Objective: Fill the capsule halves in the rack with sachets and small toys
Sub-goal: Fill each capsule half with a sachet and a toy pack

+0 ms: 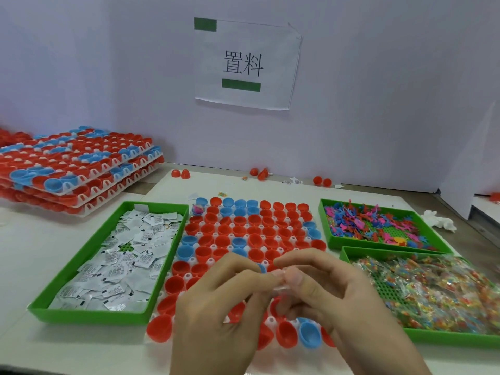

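A white rack point(198, 234) of red and blue capsule halves point(251, 226) lies in the middle of the table. One blue half at its far left corner point(198, 209) holds something pink. My left hand point(216, 312) and my right hand point(332, 296) meet above the rack's near rows, and together their fingertips pinch a small clear packet point(281, 286). A green tray of white sachets point(119, 258) sits left of the rack. On the right stand a green tray of small pink and blue toys point(376, 226) and a nearer green tray of colourful clear packets point(433, 290).
Stacked racks of capsule halves point(73, 169) stand at the far left. Loose red halves point(180, 173) and scraps lie along the wall. A paper sign point(243, 63) hangs on the wall. A crumpled white tissue point(439, 221) lies at the right.
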Available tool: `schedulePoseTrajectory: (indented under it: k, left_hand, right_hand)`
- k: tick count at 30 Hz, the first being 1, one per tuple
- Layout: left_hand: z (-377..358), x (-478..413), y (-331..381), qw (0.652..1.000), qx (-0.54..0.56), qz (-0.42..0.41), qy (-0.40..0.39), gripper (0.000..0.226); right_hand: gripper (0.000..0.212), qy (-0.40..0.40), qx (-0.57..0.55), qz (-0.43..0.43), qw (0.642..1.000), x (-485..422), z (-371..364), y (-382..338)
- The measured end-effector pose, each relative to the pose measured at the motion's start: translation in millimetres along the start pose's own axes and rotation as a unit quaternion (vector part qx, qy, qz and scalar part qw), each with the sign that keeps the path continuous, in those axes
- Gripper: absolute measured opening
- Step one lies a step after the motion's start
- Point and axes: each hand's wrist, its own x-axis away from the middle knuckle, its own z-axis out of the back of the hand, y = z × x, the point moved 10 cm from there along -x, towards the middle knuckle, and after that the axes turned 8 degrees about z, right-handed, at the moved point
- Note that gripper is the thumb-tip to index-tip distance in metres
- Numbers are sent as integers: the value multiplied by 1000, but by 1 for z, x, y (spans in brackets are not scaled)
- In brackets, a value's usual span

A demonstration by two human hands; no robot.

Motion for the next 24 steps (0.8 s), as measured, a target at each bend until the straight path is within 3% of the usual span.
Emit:
schedulePoseTrajectory:
  k: [5,8,11,13,16,18,24]
  left_hand:
    - [19,-3,-12,1000,-9,6,15,7]
    - [37,-14,-39,998,-41,45,-6,7]
    - [61,-29,-93,988,-79,134,1,22]
    - [76,-35,-144,967,-127,219,-3,32]
    - [80,-28,-217,903,-233,345,-107,24]
    - [75,-17,-241,872,-258,378,-173,20]
    - [75,-17,-247,874,-263,368,-178,9]
  right_hand:
    - [20,-66,-12,-13,998,-23,-21,4]
    - [12,-103,111,16,988,-56,-38,-5]
    - [15,-76,283,112,950,-110,-34,-25]
    - [12,-51,373,148,915,-151,-27,-28]
    - [13,-43,467,153,870,-203,-23,-9]
    - [11,-63,493,141,856,-226,-27,12]
    - [10,-102,516,140,839,-254,-48,50]
